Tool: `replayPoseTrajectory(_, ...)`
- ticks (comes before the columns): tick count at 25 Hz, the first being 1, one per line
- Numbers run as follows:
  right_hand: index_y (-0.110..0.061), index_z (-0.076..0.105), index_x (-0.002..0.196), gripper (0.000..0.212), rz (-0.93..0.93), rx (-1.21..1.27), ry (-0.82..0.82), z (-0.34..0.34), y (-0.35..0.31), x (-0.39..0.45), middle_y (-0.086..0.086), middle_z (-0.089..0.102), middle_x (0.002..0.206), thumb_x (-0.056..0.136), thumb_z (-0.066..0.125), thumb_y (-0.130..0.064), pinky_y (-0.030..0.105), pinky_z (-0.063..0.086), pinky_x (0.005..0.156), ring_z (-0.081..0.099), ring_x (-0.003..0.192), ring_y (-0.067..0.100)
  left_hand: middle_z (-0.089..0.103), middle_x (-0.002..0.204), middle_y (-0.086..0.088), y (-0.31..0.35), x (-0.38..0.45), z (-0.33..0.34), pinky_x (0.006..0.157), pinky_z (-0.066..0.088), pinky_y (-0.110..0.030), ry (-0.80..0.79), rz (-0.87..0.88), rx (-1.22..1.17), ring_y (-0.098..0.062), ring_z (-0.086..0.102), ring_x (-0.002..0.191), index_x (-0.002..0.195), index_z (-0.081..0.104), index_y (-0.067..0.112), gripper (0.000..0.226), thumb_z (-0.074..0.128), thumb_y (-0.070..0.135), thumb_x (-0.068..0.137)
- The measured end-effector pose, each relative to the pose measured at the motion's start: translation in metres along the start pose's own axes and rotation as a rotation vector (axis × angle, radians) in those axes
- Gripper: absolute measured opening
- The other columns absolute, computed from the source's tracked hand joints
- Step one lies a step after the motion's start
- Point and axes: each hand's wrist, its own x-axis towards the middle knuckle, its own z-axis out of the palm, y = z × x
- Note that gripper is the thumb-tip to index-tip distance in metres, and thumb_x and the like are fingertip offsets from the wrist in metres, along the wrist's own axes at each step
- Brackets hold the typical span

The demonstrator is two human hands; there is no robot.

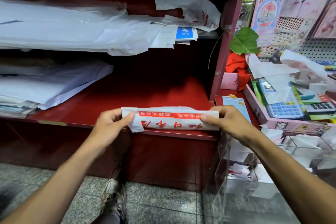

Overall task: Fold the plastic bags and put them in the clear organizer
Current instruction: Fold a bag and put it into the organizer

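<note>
Both hands pinch a white plastic bag (172,119) with red print, folded into a long strip, at centre frame above the front edge of a red shelf (127,96). The left hand (111,125) nips the strip's left end between thumb and fingers; the right hand (223,122) does the same at the right end, so the strip's long axis runs left to right across the frame, held taut between them. The clear organizer (236,174) stands at lower right of the frame, below and beside the right hand, which is the nearer of the two; folded white bags with red print already lie in its compartments. The strip likely needs another fold before going in. White bags lie stacked at upper left, with one loose printed bag (192,14) on the upper shelf.
</note>
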Motion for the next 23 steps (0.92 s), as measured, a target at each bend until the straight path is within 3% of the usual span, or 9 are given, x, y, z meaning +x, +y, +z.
replayPoseTrajectory(2, -0.008, 0.074, 0.097, 0.022, 0.098, 0.219, 0.108, 0.006, -0.011, 0.003, 0.007, 0.076, 0.086, 0.089, 0.07, -0.028, 0.029, 0.058, 0.064, 0.072, 0.073, 0.017, 0.077, 0.088, 0.003, 0.008, 0.001, 0.007, 0.065, 0.053, -0.016, 0.074, -0.09, -0.165, -0.007, 0.071, 0.077, 0.096, 0.073, 0.019, 0.014, 0.06, 0.015, 0.096)
replayPoseTrajectory(5, -0.009, 0.073, 0.104, 0.04, 0.266, 0.318, 0.127, 0.015, -0.012, 0.015, 0.011, 0.076, 0.095, 0.093, 0.061, -0.045, 0.038, 0.058, 0.081, 0.074, 0.088, 0.027, 0.077, 0.091, -0.004, 0.014, 0.001, 0.022, 0.065, 0.057, -0.025, 0.139, -0.2, -0.251, -0.016, 0.073, 0.079, 0.1, 0.071, 0.015, 0.016, 0.055, 0.017, 0.1)
replayPoseTrajectory(8, -0.007, 0.07, 0.102, 0.02, 0.439, 0.351, 0.076, 0.019, -0.006, 0.018, 0.012, 0.076, 0.093, 0.095, 0.058, -0.02, 0.036, 0.057, 0.07, 0.072, 0.081, 0.026, 0.076, 0.094, -0.01, 0.005, 0.006, 0.028, 0.079, 0.058, -0.038, 0.251, -0.29, -0.221, -0.025, 0.073, 0.084, 0.094, 0.07, 0.016, 0.019, 0.054, 0.021, 0.101)
replayPoseTrajectory(10, -0.007, 0.066, 0.101, 0.01, 0.392, 0.232, 0.105, 0.02, -0.003, 0.02, 0.01, 0.076, 0.086, 0.093, 0.059, -0.007, 0.028, 0.052, 0.048, 0.068, 0.066, 0.019, 0.076, 0.092, -0.011, 0.0, 0.009, 0.027, 0.077, 0.058, -0.039, 0.275, -0.337, -0.186, -0.026, 0.073, 0.082, 0.089, 0.071, 0.014, 0.021, 0.055, 0.022, 0.1)
replayPoseTrajectory(12, -0.009, 0.063, 0.099, 0.009, 0.329, 0.156, 0.195, 0.023, -0.001, 0.024, 0.006, 0.075, 0.083, 0.091, 0.065, -0.005, 0.024, 0.047, 0.044, 0.066, 0.059, 0.012, 0.076, 0.09, -0.011, -0.003, 0.009, 0.024, 0.068, 0.057, -0.031, 0.228, -0.369, -0.186, -0.023, 0.073, 0.077, 0.089, 0.072, 0.012, 0.012, 0.062, 0.014, 0.095)
replayPoseTrajectory(16, -0.009, 0.058, 0.114, 0.03, 0.244, 0.06, 0.404, 0.028, 0.005, 0.033, 0.002, 0.067, 0.09, 0.088, 0.072, -0.014, 0.029, 0.051, 0.073, 0.064, 0.079, 0.015, 0.074, 0.09, -0.01, -0.002, 0.007, 0.02, 0.055, 0.053, -0.022, 0.173, -0.413, -0.112, -0.017, 0.07, 0.069, 0.097, 0.068, 0.01, 0.021, 0.071, -0.004, 0.082)
replayPoseTrajectory(19, -0.015, 0.056, 0.119, 0.032, 0.091, -0.429, 0.556, 0.032, 0.011, 0.032, 0.003, 0.06, 0.11, 0.09, 0.066, -0.027, 0.041, 0.046, 0.091, 0.056, 0.102, 0.025, 0.071, 0.093, -0.014, 0.0, 0.006, 0.025, 0.051, 0.053, -0.022, 0.328, -0.435, -0.166, -0.015, 0.067, 0.064, 0.094, 0.065, 0.011, 0.023, 0.071, -0.007, 0.081)
replayPoseTrajectory(21, -0.018, 0.057, 0.115, 0.026, -0.059, -0.583, 0.529, 0.041, 0.006, 0.026, 0.004, 0.059, 0.115, 0.091, 0.061, -0.026, 0.042, 0.045, 0.09, 0.056, 0.103, 0.028, 0.068, 0.096, -0.016, 0.004, 0.008, 0.033, 0.045, 0.052, -0.022, 0.424, -0.468, -0.255, -0.016, 0.065, 0.065, 0.101, 0.059, 0.009, 0.026, 0.068, -0.008, 0.084)
replayPoseTrajectory(23, -0.022, 0.056, 0.115, 0.025, -0.202, -0.562, 0.318, 0.055, 0.0, 0.018, 0.0, 0.061, 0.113, 0.09, 0.059, -0.026, 0.038, 0.047, 0.089, 0.058, 0.1, 0.021, 0.064, 0.093, -0.014, 0.009, 0.005, 0.044, 0.041, 0.052, -0.022, 0.424, -0.537, -0.37, -0.018, 0.063, 0.066, 0.108, 0.052, 0.007, 0.03, 0.063, -0.01, 0.086)
